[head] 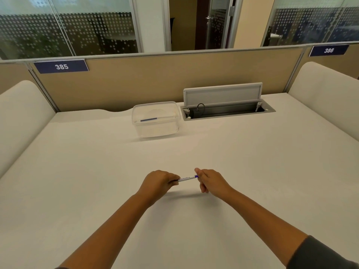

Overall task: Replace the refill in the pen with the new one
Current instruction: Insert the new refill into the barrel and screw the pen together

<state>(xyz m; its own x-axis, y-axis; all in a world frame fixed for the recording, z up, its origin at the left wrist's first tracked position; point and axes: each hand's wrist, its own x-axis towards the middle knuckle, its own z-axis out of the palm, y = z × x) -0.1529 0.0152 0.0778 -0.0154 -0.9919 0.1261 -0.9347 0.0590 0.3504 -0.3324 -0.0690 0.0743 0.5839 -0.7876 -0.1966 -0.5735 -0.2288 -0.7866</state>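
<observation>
Where the two forearms meet in the lower centre of the frame, pen held level just above the white desk, white barrel with dark print, blue tip at its right end; left hand curled round the barrel's left end, fingers folded under; right hand pinching the blue end, fingers pointing down and to the left; grey sleeve noted at lower right corner. Upper centre of frame: clear plastic box standing on the desk, well apart from the hands; thin refill with blue section lying inside it, roughly level. Just right of the box: cable tray recessed in the desk, grey lid raised. Behind: tan partition bearing number plates 385 at upper left and 386 at upper right.
</observation>
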